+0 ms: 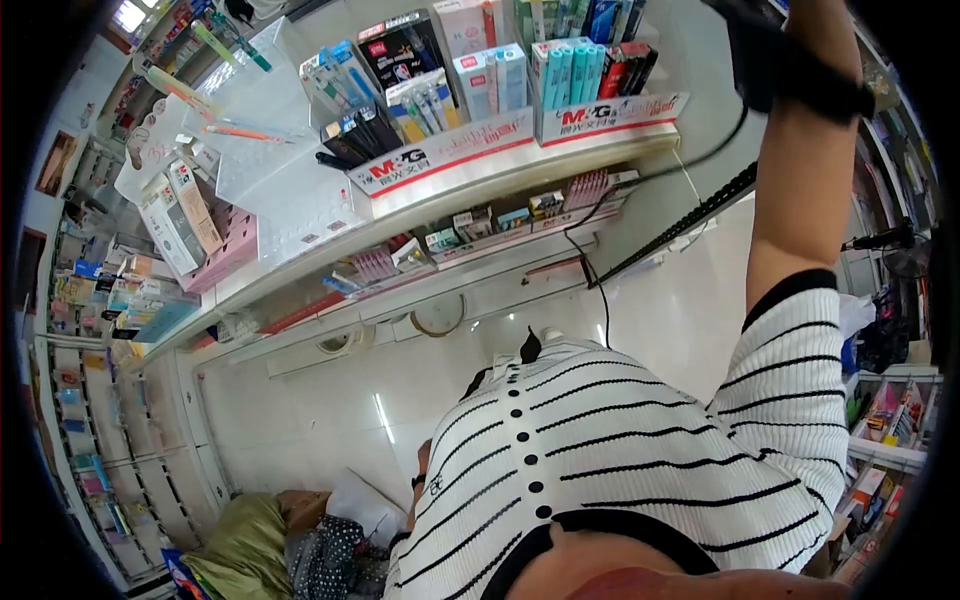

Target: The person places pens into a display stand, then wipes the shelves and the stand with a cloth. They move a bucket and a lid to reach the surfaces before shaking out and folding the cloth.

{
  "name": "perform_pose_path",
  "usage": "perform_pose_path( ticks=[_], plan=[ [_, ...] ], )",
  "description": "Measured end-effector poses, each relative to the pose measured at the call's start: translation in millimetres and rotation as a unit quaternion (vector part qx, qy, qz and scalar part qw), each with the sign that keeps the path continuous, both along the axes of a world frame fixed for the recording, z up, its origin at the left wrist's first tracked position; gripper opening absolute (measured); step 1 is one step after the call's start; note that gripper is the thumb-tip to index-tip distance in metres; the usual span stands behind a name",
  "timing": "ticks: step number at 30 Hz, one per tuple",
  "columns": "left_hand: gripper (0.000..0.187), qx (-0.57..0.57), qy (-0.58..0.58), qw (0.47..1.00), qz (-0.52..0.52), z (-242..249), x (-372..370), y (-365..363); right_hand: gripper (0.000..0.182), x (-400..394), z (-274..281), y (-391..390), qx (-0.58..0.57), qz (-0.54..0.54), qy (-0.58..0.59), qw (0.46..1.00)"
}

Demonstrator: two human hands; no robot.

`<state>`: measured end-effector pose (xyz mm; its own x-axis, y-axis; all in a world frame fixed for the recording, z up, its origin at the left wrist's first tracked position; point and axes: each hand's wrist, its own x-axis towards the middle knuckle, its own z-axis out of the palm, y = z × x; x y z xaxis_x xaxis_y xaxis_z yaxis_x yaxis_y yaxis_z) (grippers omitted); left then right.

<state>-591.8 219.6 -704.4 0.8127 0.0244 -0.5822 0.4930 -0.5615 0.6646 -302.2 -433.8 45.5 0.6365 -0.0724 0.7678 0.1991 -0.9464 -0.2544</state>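
Observation:
My right arm is raised along the right side, with a black strap and a dark device at the wrist. Only the base of my right hand (826, 35) shows at the top edge; its fingers are cut off. A black cable runs from the device. Beside my striped top, a small part of my left hand (425, 455) appears low by my side, above a dark wristband. Its fingers are hidden behind my body. Nearest to the raised arm is a display of boxed pens (572, 75) on the shelf.
A white shelf carries pen boxes, a black box (402, 50), a clear acrylic pen stand (265, 130) and a pink perforated tray (225, 250). A lower shelf holds small boxes (472, 225). A green bag (250, 545) lies on the floor. Stocked racks (890, 420) stand on the right.

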Motion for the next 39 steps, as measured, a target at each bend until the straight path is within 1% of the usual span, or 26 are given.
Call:
perform_pose_path(
  ticks=[2, 3, 5, 7, 8, 9, 10, 11, 12, 13, 14, 15, 17, 19, 20, 22, 23, 24, 25, 27, 30, 34, 35, 37, 38, 39],
  plan=[
    [0.028, 0.000, -0.008, 1.000, -0.015, -5, 10, 3, 0.032, -27, -23, 12, 0.141, 0.046, 0.010, 0.989],
    [0.028, -0.001, -0.011, 1.000, -0.020, -5, 17, 3, 0.041, -29, -48, 10, 0.242, 0.033, -0.002, 0.970],
    [0.028, 0.000, -0.020, 0.999, -0.032, -9, 28, 3, 0.034, -37, -109, -70, 0.239, 0.021, 0.088, 0.967],
    [0.028, 0.013, -0.021, 0.998, -0.050, -14, 44, 1, 0.030, -50, -151, -36, 0.262, 0.022, 0.049, 0.964],
    [0.031, 0.084, 0.000, 0.993, -0.079, 17, 55, -13, 0.032, -58, -169, -30, 0.288, -0.010, 0.056, 0.956],
    [0.034, -0.027, 0.090, 0.994, 0.049, 28, 60, -22, 0.035, -64, -185, -29, 0.310, -0.042, 0.063, 0.948],
    [0.035, -0.050, 0.116, 0.989, 0.083, 49, 67, -33, 0.037, -68, -201, -33, 0.298, -0.058, 0.083, 0.949],
    [0.037, -0.073, 0.141, 0.980, 0.118, 88, 77, -50, 0.040, -71, -214, -36, 0.285, -0.074, 0.102, 0.950],
    [0.037, -0.033, 0.133, 0.988, 0.072, 138, 92, -70, 0.040, -73, -226, -33, 0.283, -0.064, 0.107, 0.951],
    [0.038, 0.007, 0.126, 0.992, 0.027, 173, 101, -83, 0.039, -74, -235, -28, 0.316, -0.060, 0.111, 0.940],
    [0.037, -0.008, 0.114, 0.993, 0.016, 166, 101, -80, 0.039, -72, -244, -23, 0.348, -0.056, 0.115, 0.929],
    [0.037, -0.012, 0.115, 0.993, 0.025, 159, 101, -79, 0.039, -66, -252, -18, 0.346, -0.045, 0.120, 0.929],
    [0.037, -0.058, 0.108, 0.991, 0.051, 147, 98, -75, 0.039, -54, -271, -6, 0.275, -0.045, 0.137, 0.951],
    [0.037, -0.044, 0.102, 0.993, 0.049, 153, 96, -80, 0.040, -36, -299, 7, 0.188, -0.055, 0.154, 0.968],
    [0.037, -0.029, 0.096, 0.994, 0.037, 156, 93, -82, 0.038, -29, -311, 19, 0.184, -0.042, 0.169, 0.967],
    [0.037, -0.038, 0.104, 0.992, 0.059, 152, 83, -81, 0.037, -20, -315, 44, 0.176, -0.022, 0.185, 0.967],
    [0.037, -0.046, 0.111, 0.990, 0.072, 151, 79, -82, 0.035, -19, -312, 55, 0.124, -0.011, 0.157, 0.980],
    [0.037, -0.027, 0.115, 0.991, 0.067, 150, 73, -81, 0.033, -18, -309, 62, 0.072, 0.001, 0.129, 0.989],
    [0.037, -0.029, 0.115, 0.990, 0.077, 155, 68, -83, 0.033, -15, -309, 66, 0.069, 0.010, 0.130, 0.989],
    [0.037, -0.004, 0.131, 0.990, 0.059, 163, 56, -83, 0.032, -10, -309, 74, 0.056, 0.013, 0.156, 0.986],
    [0.035, -0.003, 0.141, 0.987, 0.073, 145, 35, -73, 0.033, -3, -302, 89, 0.034, 0.018, 0.174, 0.984],
    [0.033, -0.005, 0.141, 0.986, 0.083, 142, 22, -68, 0.034, 16, -300, 129, 0.041, 0.094, 0.184, 0.978],
    [0.033, -0.006, 0.143, 0.986, 0.085, 138, 23, -67, 0.034, 20, -299, 138, 0.040, 0.096, 0.186, 0.977],
    [0.034, -0.006, 0.124, 0.988, 0.087, 132, 25, -66, 0.035, 28, -298, 153, -0.022, 0.151, 0.159, 0.975],
    [0.035, -0.013, 0.135, 0.985, 0.105, 143, 32, -71, 0.035, 34, -301, 156, -0.027, 0.168, 0.144, 0.975],
    [0.036, -0.011, 0.128, 0.987, 0.095, 142, 35, -71, 0.035, 37, -303, 159, -0.027, 0.168, 0.147, 0.974]
  ],
)
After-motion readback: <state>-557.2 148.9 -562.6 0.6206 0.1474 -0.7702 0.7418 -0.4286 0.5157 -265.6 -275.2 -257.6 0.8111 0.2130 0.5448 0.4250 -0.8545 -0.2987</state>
